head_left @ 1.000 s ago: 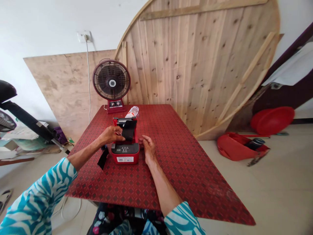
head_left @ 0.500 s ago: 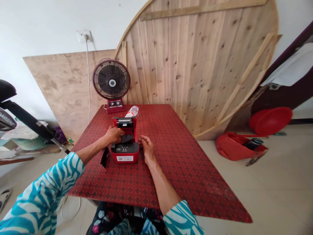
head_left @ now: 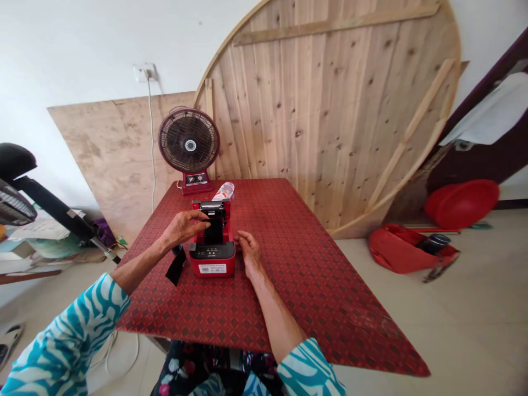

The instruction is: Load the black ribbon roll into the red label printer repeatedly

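A small red printer-like box point(head_left: 212, 260) with a black top panel and an upright open lid sits on the red patterned table point(head_left: 289, 258). My left hand point(head_left: 183, 226) reaches over its left side, fingers pinched on a black strip point(head_left: 214, 224) that runs down inside the open compartment. My right hand point(head_left: 248, 252) rests against the box's right side, fingers curled loosely, holding nothing I can make out. A black strap point(head_left: 176, 265) hangs off the box's left side.
A red desk fan point(head_left: 189, 147) stands at the table's far edge, a lying plastic bottle point(head_left: 223, 191) beside it. Wooden boards lean on the wall behind. A red bag point(head_left: 406, 250) and red basin point(head_left: 462, 202) lie on the floor right. Black equipment stands left.
My left hand pushed the black piece down into the box, then rose a little; the piece now runs upright in the compartment. My right hand stayed beside the box.
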{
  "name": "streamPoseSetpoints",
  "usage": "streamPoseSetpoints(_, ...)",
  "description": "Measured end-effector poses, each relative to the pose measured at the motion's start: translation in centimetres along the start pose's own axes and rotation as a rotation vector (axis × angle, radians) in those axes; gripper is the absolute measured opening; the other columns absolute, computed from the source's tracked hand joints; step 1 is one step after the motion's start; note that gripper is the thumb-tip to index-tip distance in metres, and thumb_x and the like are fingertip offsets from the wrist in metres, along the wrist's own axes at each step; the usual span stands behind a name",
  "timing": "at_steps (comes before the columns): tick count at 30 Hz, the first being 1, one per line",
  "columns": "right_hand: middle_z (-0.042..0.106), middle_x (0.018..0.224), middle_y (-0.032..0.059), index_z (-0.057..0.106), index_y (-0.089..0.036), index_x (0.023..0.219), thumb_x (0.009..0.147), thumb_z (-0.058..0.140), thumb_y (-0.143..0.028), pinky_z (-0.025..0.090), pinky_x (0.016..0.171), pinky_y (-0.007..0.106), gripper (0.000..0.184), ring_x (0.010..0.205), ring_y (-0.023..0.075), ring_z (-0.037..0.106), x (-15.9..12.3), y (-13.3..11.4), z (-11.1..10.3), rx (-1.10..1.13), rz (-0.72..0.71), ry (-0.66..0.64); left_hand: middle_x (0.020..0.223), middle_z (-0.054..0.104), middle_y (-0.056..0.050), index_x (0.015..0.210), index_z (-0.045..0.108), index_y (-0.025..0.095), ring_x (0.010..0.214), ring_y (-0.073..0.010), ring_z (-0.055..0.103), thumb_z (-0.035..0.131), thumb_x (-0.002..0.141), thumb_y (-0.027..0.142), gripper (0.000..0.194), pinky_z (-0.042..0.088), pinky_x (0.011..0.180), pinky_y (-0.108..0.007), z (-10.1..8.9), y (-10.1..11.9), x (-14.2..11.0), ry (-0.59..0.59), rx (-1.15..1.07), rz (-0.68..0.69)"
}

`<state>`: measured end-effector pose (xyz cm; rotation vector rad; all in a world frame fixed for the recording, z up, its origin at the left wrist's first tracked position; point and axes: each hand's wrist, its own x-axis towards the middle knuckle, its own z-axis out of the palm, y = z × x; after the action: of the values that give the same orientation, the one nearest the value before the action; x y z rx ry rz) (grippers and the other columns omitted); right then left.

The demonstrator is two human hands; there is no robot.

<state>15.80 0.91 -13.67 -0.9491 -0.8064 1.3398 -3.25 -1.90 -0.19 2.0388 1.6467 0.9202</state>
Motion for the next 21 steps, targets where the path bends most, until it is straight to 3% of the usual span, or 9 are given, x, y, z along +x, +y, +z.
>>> streamPoseSetpoints(6, 0.071, 0.074, -0.0007, 0.065, -0.023, 0.086, 0.063, 0.062, -0.043, 0.047, 0.058, 0.028, 0.031, 0.06, 0.0147, 0.06, 0.0, 0.2, -0.1, -0.014, -0.032, -0.004, 0.087, 0.074, -0.002, 0.085, 0.071, 0.021, 0.085, -0.0208, 0.068, 0.062, 0.079, 0.036, 0.019, 0.05, 0.082, -0.031, 0.0, 1.3, -1.5, 0.063, -0.002, 0.047)
streamPoseSetpoints(14, 0.071, 0.074, -0.0003, 0.067, -0.023, 0.086, 0.062, 0.064, -0.042, 0.048, 0.059, 0.029, 0.031, 0.06, 0.0151, 0.061, 0.0, 0.2, -0.2, -0.025, -0.028, 0.003, 0.095, 0.074, -0.004, 0.087, 0.069, 0.023, 0.091, -0.0177, 0.067, 0.059, 0.088, 0.028, 0.011, 0.04, 0.098, -0.04, 2.2, 0.6, -7.0, 0.055, 0.167, 0.466)
streamPoseSetpoints(21, 0.073, 0.079, 0.0018, 0.067, -0.023, 0.091, 0.068, 0.062, -0.044, 0.05, 0.063, 0.031, 0.032, 0.07, 0.0182, 0.064, -0.1, 0.5, -0.4, -0.1, -0.144, -0.035, 0.098, 0.073, -0.004, 0.091, 0.068, 0.024, 0.089, -0.0171, 0.066, 0.054, 0.089, 0.023, 0.013, 0.039, 0.101, -0.042, 3.9, -0.8, -8.4, 0.095, 0.301, 0.533)
